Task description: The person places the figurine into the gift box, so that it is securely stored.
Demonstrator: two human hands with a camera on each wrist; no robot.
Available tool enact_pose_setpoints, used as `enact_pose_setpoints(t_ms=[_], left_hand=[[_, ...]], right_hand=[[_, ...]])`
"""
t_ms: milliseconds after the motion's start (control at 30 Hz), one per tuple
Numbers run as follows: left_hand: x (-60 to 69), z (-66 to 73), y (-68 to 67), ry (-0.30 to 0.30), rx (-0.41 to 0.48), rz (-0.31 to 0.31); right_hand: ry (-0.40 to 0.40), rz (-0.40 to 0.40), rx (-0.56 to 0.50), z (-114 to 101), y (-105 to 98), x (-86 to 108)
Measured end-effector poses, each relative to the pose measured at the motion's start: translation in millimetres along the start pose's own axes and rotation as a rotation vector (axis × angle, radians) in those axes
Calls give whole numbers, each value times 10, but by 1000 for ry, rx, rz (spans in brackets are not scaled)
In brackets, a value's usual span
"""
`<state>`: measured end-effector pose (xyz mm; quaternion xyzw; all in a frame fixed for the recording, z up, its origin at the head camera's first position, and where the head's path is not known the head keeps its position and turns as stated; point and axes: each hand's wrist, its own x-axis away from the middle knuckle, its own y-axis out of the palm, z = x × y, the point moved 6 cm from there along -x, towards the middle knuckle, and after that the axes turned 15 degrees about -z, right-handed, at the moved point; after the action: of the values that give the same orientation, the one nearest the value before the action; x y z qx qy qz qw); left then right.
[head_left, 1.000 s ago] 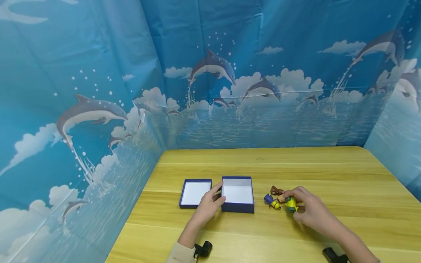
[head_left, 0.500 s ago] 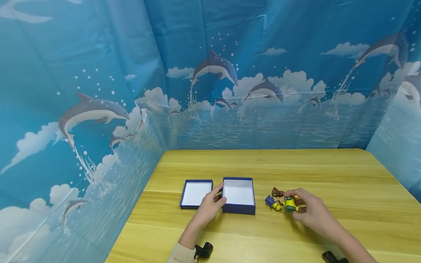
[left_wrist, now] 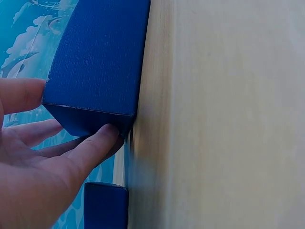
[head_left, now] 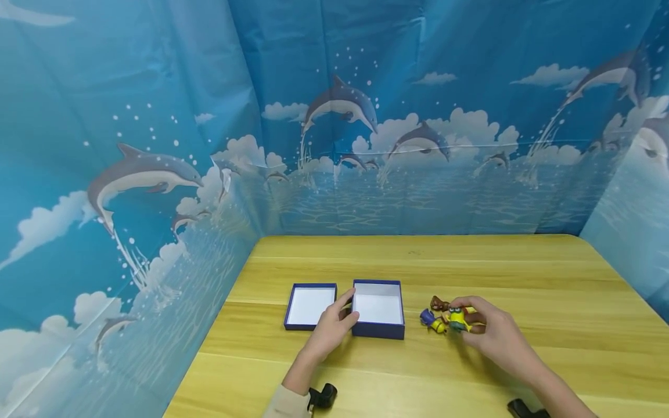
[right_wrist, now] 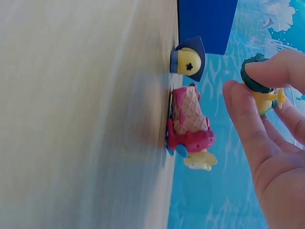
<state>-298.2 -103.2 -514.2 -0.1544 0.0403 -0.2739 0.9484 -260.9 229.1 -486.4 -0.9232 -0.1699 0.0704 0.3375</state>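
My right hand (head_left: 493,328) pinches a small yellow-and-green toy figure (head_left: 457,319) with big goggle eyes between thumb and fingers. In the right wrist view this toy figure (right_wrist: 263,100) hangs off the table. Just left of it lie a purple-and-yellow toy figure (head_left: 432,321) and a brown one (head_left: 439,303). A pink toy with a waffle-cone body (right_wrist: 189,112) lies beside them in the right wrist view. My left hand (head_left: 330,330) touches the left wall of an open dark-blue box (head_left: 378,331) with its fingers extended. The box's white inside holds nothing visible.
A shallow blue lid (head_left: 310,307) with a white inside lies left of the box, partly behind my left hand. Wooden tabletop (head_left: 418,261) extends behind the things. A dolphin-printed curtain (head_left: 334,191) closes off the back and sides.
My right hand has turned and slightly raised the yellow-and-green toy figure, shifting it a little left so its eyes now show. My left hand and the box have stayed in place.
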Motion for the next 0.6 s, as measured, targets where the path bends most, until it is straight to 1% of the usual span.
enact_pose_setpoints(t_ms=[267, 467, 600], left_hand=[[28, -22, -2, -21, -12, -6], [32, -24, -9, -12, -10, -4], [19, -22, -24, -7, -12, -4]], right_hand=[[-43, -10, -56, -40, 93, -32], [-59, -15, -67, -99, 122, -86], [-67, -33, -96, -138, 109, -125]])
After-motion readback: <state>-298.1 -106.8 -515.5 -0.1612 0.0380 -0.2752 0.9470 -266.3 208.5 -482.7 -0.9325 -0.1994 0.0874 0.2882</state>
